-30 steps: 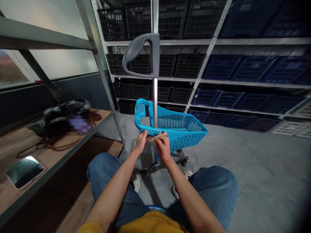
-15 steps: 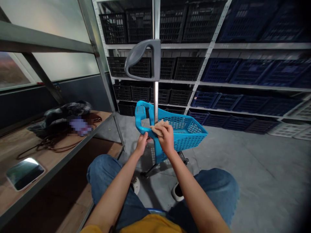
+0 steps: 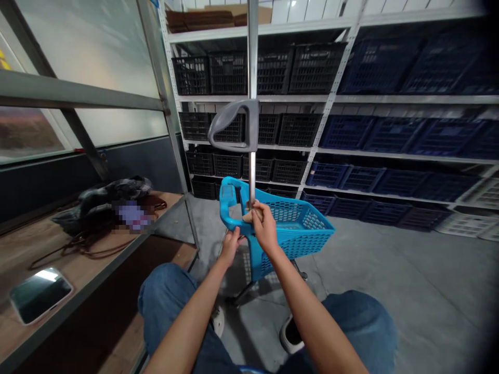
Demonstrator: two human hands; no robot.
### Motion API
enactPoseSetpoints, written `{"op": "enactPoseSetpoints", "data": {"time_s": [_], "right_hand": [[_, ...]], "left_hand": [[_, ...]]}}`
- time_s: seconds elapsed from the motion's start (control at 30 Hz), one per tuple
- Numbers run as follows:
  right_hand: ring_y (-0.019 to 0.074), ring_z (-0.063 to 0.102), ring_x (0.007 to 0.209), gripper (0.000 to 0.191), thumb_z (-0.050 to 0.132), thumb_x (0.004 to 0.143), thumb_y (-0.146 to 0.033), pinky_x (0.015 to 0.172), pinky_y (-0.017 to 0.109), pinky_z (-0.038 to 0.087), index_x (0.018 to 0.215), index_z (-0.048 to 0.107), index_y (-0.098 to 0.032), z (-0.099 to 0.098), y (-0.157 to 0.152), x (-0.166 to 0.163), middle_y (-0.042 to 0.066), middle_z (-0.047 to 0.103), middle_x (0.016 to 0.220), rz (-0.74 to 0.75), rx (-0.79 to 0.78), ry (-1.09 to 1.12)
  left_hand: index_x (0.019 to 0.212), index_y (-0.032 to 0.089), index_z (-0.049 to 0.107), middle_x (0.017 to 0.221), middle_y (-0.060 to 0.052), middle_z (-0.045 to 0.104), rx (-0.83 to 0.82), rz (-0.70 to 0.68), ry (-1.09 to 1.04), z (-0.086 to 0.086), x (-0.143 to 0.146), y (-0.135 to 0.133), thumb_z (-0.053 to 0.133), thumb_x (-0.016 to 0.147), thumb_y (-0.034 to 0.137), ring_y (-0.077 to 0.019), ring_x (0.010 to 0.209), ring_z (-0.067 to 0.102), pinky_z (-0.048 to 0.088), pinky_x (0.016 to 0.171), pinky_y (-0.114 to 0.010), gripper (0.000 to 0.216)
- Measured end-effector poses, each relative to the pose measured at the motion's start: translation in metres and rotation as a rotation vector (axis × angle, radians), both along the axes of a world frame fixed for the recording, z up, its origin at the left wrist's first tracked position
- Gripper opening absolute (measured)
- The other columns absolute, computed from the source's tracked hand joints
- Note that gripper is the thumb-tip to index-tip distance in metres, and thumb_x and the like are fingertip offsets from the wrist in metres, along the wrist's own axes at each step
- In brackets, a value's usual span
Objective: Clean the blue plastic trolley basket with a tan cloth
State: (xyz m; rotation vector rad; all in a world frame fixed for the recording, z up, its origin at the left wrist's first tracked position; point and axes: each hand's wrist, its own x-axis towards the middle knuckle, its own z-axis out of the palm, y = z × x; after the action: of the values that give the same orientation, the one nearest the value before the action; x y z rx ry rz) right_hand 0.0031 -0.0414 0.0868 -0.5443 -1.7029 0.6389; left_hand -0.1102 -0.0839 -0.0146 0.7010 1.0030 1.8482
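Observation:
A small blue plastic shopping cart (image 3: pixel 288 244) with perforated sides stands between my knees. A metal pole (image 3: pixel 252 174) rises beside its handle end and carries a grey looped handle (image 3: pixel 234 148). My left hand (image 3: pixel 230 248) is closed on the near corner of the cart's handle from below, thumb against its edge. My right hand (image 3: pixel 265 227) is closed on a beige cloth (image 3: pixel 248 217), pressing it at the pole's foot where it meets the blue plastic. Most of the cloth is hidden by my fingers.
A wooden shelf (image 3: pixel 93 283) on the left holds a phone (image 3: pixel 41 294), a dark checked cloth bundle (image 3: pixel 113 193) and a brown strap (image 3: pixel 103 253). Behind the cart, metal racks hold black crates (image 3: pixel 228 166) and dark blue crates (image 3: pixel 397 182). Grey floor (image 3: pixel 362 254) lies to the right.
The view has tipped up, so the scene sits lower. My right hand has shifted the cloth to the pole's base, and less cloth shows. My left hand keeps its hold.

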Motion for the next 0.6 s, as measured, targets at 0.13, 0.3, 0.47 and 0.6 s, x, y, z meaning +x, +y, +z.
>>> {"op": "enactPoseSetpoints", "data": {"time_s": [0.13,0.3,0.47,0.6], "right_hand": [[0.0195,0.056,0.114,0.022,0.051,0.091,-0.032,0.101,0.04,0.043,0.111,0.053,-0.023,0.045,0.01,-0.016,0.008,0.059,0.12,0.002,-0.029,0.198],[0.0225,0.057,0.111,0.037,0.054,0.089,-0.038,0.099,0.043,0.045,0.121,0.05,-0.02,-0.003,0.006,-0.002,0.011,0.058,0.12,0.001,-0.093,-0.02],[0.0294,0.052,0.12,0.058,0.058,0.086,-0.044,0.1,0.051,0.044,0.135,0.04,-0.019,-0.047,0.009,0.006,0.016,0.053,0.13,0.018,-0.041,-0.208],[0.0226,0.06,0.105,0.062,0.052,0.091,-0.042,0.095,0.045,0.049,0.143,0.027,-0.02,-0.012,0.02,-0.009,0.012,0.06,0.115,0.149,-0.023,-0.121]], "left_hand": [[0.111,0.018,0.06,0.103,-0.009,0.069,0.013,0.001,-0.024,-0.001,0.0,0.001,0.07,0.072,0.058,-0.0198,0.092,0.066,0.053,0.09,-0.04,0.057],[0.113,0.02,0.061,0.115,-0.009,0.067,0.003,-0.001,0.015,0.003,-0.002,-0.003,0.067,0.074,0.059,-0.0218,0.099,0.064,0.053,0.09,-0.039,0.055],[0.118,0.022,0.06,0.129,-0.009,0.061,0.037,-0.027,0.046,0.003,-0.002,-0.003,0.065,0.078,0.055,-0.0249,0.113,0.06,0.053,0.091,-0.039,0.052],[0.116,0.021,0.06,0.124,-0.01,0.063,0.008,0.003,0.02,0.0,-0.001,-0.001,0.066,0.077,0.057,-0.0238,0.107,0.063,0.051,0.093,-0.04,0.054]]}}
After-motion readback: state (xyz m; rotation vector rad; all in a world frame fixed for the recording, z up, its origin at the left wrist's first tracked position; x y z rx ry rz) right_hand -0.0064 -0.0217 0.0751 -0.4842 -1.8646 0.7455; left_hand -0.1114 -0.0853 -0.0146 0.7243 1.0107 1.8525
